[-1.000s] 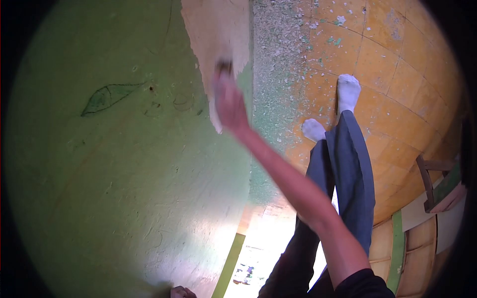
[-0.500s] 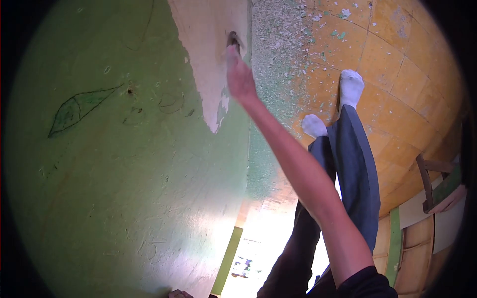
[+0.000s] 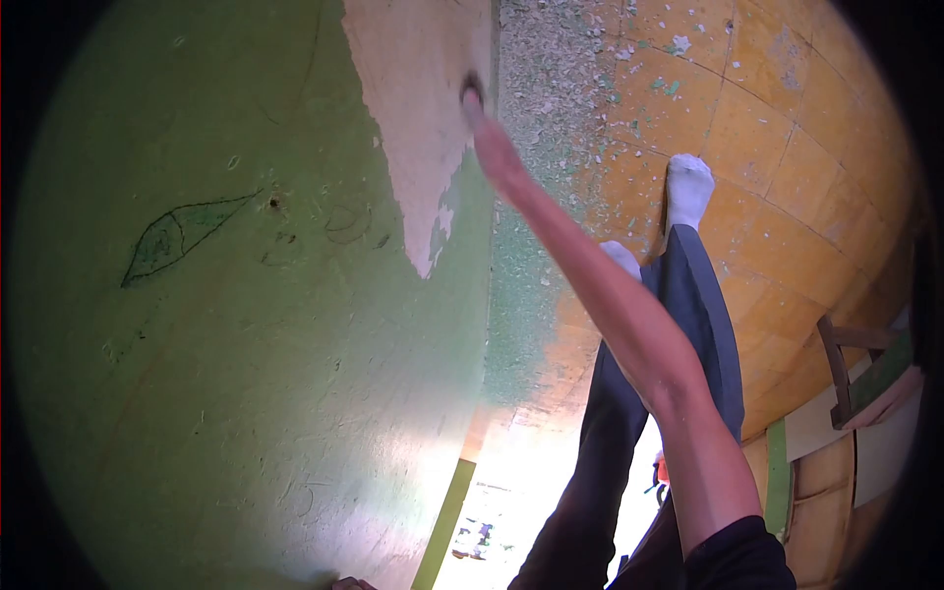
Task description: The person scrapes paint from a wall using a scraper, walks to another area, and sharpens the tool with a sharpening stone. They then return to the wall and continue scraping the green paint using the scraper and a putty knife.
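Observation:
My right hand (image 3: 499, 157) is stretched out to the wall, with closed fingers around a small dark scraper (image 3: 472, 90), smeared by motion. The scraper lies over the lower side of a bare, pale patch (image 3: 418, 128) where green paint is gone. Ragged green edges border this patch, and it narrows to a point. Around it spreads the green painted wall (image 3: 246, 393), with a dark leaf-like drawing. Only a bit of my left hand (image 3: 349, 584) shows at the bottom edge, close to the wall; its fingers are mostly hidden.
Paint flakes (image 3: 551, 128) lie thick along the foot of the wall and scatter over the orange tiled floor (image 3: 777, 197). My white-socked foot (image 3: 690, 187) stands on the tiles. Bright light enters at a doorway (image 3: 501, 492). A wooden piece of furniture (image 3: 855, 374) stands at the right.
My right hand and the scraper have shifted slightly right and down in view, along the bare patch's edge. The whole view has shifted a little too.

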`<control>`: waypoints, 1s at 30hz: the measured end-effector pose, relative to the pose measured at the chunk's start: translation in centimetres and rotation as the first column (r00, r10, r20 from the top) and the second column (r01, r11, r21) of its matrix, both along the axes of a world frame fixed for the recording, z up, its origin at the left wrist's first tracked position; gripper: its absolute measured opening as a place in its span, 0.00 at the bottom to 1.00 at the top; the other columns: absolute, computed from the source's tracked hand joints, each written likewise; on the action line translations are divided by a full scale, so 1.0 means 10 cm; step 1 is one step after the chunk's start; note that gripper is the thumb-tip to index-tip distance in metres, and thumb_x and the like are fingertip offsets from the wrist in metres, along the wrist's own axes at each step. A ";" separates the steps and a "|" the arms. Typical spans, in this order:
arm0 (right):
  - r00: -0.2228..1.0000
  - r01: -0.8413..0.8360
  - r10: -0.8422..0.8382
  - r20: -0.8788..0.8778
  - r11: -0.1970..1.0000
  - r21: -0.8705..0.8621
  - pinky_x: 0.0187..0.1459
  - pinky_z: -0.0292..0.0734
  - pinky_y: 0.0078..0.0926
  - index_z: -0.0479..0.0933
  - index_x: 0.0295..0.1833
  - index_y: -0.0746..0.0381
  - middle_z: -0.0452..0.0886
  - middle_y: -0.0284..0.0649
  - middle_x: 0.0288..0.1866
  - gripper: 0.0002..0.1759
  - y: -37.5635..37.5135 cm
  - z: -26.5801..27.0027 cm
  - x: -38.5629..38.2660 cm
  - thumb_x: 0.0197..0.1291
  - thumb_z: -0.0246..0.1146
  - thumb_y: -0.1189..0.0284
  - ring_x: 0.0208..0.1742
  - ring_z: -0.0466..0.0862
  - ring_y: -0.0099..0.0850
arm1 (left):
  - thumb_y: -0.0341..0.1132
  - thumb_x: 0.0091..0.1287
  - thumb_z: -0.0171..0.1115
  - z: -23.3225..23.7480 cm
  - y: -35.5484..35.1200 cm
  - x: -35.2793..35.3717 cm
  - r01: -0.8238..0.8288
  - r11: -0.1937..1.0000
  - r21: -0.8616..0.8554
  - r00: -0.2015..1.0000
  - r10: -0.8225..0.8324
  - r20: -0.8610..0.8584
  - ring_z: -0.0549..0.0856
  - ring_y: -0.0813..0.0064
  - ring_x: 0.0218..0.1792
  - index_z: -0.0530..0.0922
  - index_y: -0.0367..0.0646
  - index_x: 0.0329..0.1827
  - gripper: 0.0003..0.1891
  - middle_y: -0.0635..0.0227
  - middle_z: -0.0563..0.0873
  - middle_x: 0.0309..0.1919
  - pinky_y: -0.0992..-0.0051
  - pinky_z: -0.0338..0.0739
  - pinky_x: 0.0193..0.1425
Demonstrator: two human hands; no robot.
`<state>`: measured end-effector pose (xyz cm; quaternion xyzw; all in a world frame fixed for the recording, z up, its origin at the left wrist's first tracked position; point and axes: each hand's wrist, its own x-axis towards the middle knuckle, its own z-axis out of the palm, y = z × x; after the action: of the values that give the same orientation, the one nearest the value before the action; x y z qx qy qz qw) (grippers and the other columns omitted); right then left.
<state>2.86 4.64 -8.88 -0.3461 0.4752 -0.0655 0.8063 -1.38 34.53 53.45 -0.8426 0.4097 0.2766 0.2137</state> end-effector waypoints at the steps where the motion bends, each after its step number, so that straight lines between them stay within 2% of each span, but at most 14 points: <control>1: 0.999 -0.008 0.008 0.033 1.000 0.000 0.78 0.49 0.33 0.60 0.76 0.69 0.60 0.55 0.78 0.45 -0.22 0.06 0.05 0.73 0.35 0.40 0.80 0.58 0.46 | 0.18 0.62 0.56 0.06 0.18 -0.01 -0.017 1.000 0.010 1.000 0.016 0.021 0.78 0.60 0.22 0.71 0.40 0.26 0.08 0.59 0.78 0.23 0.64 0.74 0.27; 4: 0.986 0.162 -0.159 0.050 0.984 -0.073 0.77 0.50 0.32 0.60 0.75 0.69 0.60 0.54 0.78 0.42 -0.10 0.06 0.18 0.75 0.38 0.43 0.80 0.59 0.43 | 0.19 0.63 0.55 -0.20 -0.31 0.01 -0.029 0.995 -0.094 0.999 0.027 -0.024 0.77 0.61 0.22 0.71 0.40 0.25 0.09 0.59 0.78 0.23 0.65 0.74 0.27; 6: 0.972 0.177 -0.192 0.138 0.977 0.115 0.78 0.48 0.31 0.59 0.76 0.69 0.60 0.52 0.79 0.41 0.33 0.24 0.00 0.76 0.40 0.45 0.80 0.58 0.39 | 0.19 0.63 0.55 -0.14 -0.25 -0.01 -0.008 0.998 -0.063 1.000 0.009 0.016 0.77 0.62 0.22 0.70 0.40 0.24 0.10 0.59 0.77 0.23 0.65 0.74 0.27; 10: 0.996 0.006 -0.033 0.087 0.957 0.291 0.79 0.45 0.28 0.55 0.78 0.69 0.57 0.50 0.80 0.41 0.88 0.79 -0.39 0.76 0.41 0.45 0.81 0.55 0.38 | 0.19 0.62 0.56 -0.04 0.11 0.00 -0.105 0.990 -0.095 0.994 0.102 -0.043 0.79 0.60 0.24 0.71 0.42 0.23 0.10 0.59 0.78 0.23 0.65 0.75 0.28; 11: 0.995 0.041 -0.056 0.081 0.983 0.177 0.77 0.48 0.29 0.58 0.76 0.69 0.60 0.51 0.79 0.40 0.87 0.73 -0.33 0.75 0.41 0.45 0.80 0.58 0.39 | 0.20 0.61 0.56 -0.04 0.11 0.01 -0.116 0.989 -0.095 0.993 0.112 -0.044 0.79 0.60 0.24 0.71 0.42 0.23 0.10 0.59 0.78 0.23 0.65 0.76 0.28; 13: 0.992 0.105 -0.103 0.066 0.994 -0.038 0.75 0.53 0.31 0.63 0.74 0.68 0.66 0.53 0.75 0.39 0.61 0.71 -0.17 0.75 0.42 0.45 0.77 0.64 0.41 | 0.20 0.62 0.56 0.02 0.15 0.06 0.043 0.999 -0.030 0.997 -0.045 -0.057 0.80 0.60 0.25 0.71 0.42 0.24 0.10 0.59 0.78 0.24 0.65 0.77 0.29; 14: 0.990 0.098 -0.094 0.103 0.994 -0.036 0.72 0.58 0.34 0.66 0.70 0.67 0.69 0.55 0.71 0.37 0.26 0.77 -0.10 0.75 0.42 0.45 0.73 0.68 0.44 | 0.20 0.62 0.56 0.02 0.18 0.06 0.117 0.993 -0.001 0.991 -0.117 -0.068 0.80 0.60 0.26 0.71 0.42 0.24 0.10 0.58 0.78 0.24 0.65 0.77 0.29; 18: 0.995 0.021 -0.013 0.096 0.996 -0.084 0.62 0.68 0.41 0.73 0.60 0.66 0.77 0.60 0.57 0.32 -0.49 1.13 0.05 0.75 0.43 0.47 0.60 0.78 0.49 | 0.20 0.62 0.57 -0.06 0.02 0.01 0.092 0.996 -0.021 0.995 -0.093 -0.033 0.79 0.59 0.26 0.72 0.41 0.24 0.09 0.59 0.77 0.24 0.64 0.77 0.30; 20: 0.966 0.213 -0.168 0.198 0.950 -0.231 0.62 0.69 0.40 0.74 0.60 0.67 0.77 0.61 0.54 0.30 -0.05 1.20 -0.09 0.74 0.47 0.49 0.61 0.77 0.52 | 0.20 0.62 0.56 -0.11 -0.07 0.01 0.117 0.992 -0.039 0.993 -0.117 -0.007 0.78 0.58 0.25 0.71 0.40 0.24 0.09 0.58 0.75 0.23 0.63 0.76 0.29; 23: 0.996 0.016 0.015 0.092 0.945 -0.328 0.64 0.71 0.39 0.74 0.62 0.69 0.78 0.60 0.59 0.24 0.72 1.41 -0.53 0.66 0.59 0.64 0.64 0.77 0.51 | 0.17 0.61 0.55 -0.14 -0.16 0.02 -0.038 0.993 -0.110 0.993 0.026 -0.113 0.75 0.58 0.23 0.70 0.38 0.23 0.10 0.57 0.73 0.22 0.62 0.73 0.27; 24: 0.994 -0.077 0.100 0.038 0.914 -0.398 0.64 0.72 0.37 0.74 0.63 0.70 0.78 0.59 0.61 0.25 0.91 1.46 -0.66 0.63 0.62 0.70 0.64 0.78 0.50 | 0.15 0.60 0.53 -0.18 -0.26 0.10 0.218 0.970 -0.106 0.969 -0.228 -0.095 0.73 0.59 0.22 0.68 0.37 0.23 0.10 0.57 0.72 0.22 0.62 0.70 0.26; 27: 0.994 -0.095 0.103 0.042 0.984 -0.151 0.65 0.72 0.30 0.72 0.68 0.68 0.77 0.55 0.66 0.30 0.89 1.67 -0.70 0.58 0.65 0.73 0.66 0.80 0.38 | 0.14 0.58 0.53 -0.31 -0.66 0.01 0.038 0.973 -0.227 0.997 -0.053 -0.060 0.72 0.57 0.21 0.66 0.38 0.22 0.12 0.58 0.71 0.21 0.62 0.70 0.25; 28: 0.995 -0.094 0.096 0.015 0.990 -0.104 0.63 0.74 0.28 0.73 0.66 0.69 0.79 0.54 0.63 0.29 0.83 1.71 -0.69 0.58 0.65 0.74 0.62 0.81 0.36 | 0.15 0.58 0.54 -0.24 -0.47 0.02 0.019 0.978 -0.206 0.996 -0.036 -0.076 0.71 0.62 0.20 0.78 0.34 0.33 0.07 0.59 0.73 0.22 0.66 0.69 0.25; 30: 0.995 -0.093 0.092 -0.034 0.996 -0.020 0.58 0.77 0.25 0.76 0.63 0.69 0.83 0.52 0.59 0.25 0.60 1.66 -0.59 0.58 0.65 0.75 0.56 0.85 0.31 | 0.16 0.57 0.56 -0.25 -0.42 -0.03 -0.183 0.961 -0.208 0.982 0.170 -0.077 0.71 0.62 0.20 0.70 0.37 0.28 0.07 0.59 0.71 0.21 0.67 0.66 0.24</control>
<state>-3.08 10.61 7.74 -0.3773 0.4711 -0.0277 0.7968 -1.67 30.30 50.94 -0.8854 0.3664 0.2734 0.0841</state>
